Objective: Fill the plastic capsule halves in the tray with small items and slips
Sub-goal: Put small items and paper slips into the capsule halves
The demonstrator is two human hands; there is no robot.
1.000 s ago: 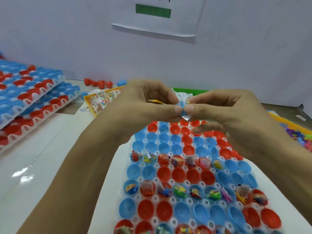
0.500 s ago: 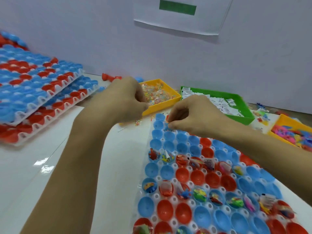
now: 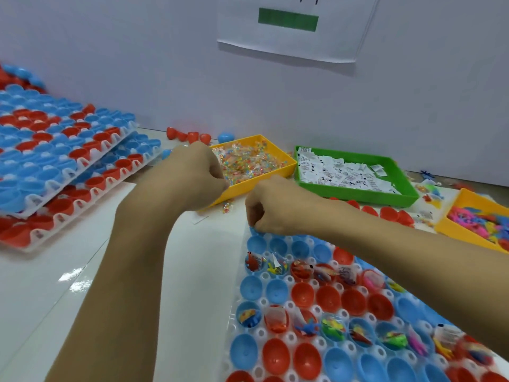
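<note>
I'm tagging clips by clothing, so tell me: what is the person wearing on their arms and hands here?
Nothing that shows. Both forearms are bare right down to the bottom edge of the picture, with no sleeve or cuff in sight. The left hand and the right hand have no gloves, and I see no watch, bracelet or ring, though the fingers are mostly tucked out of sight.

White tray (image 3: 249,333) of red and blue capsule halves (image 3: 302,295), open-side up, below right hand (image 3: 271,206). Some filled with small toys and slips; far row under fingertips.
</note>
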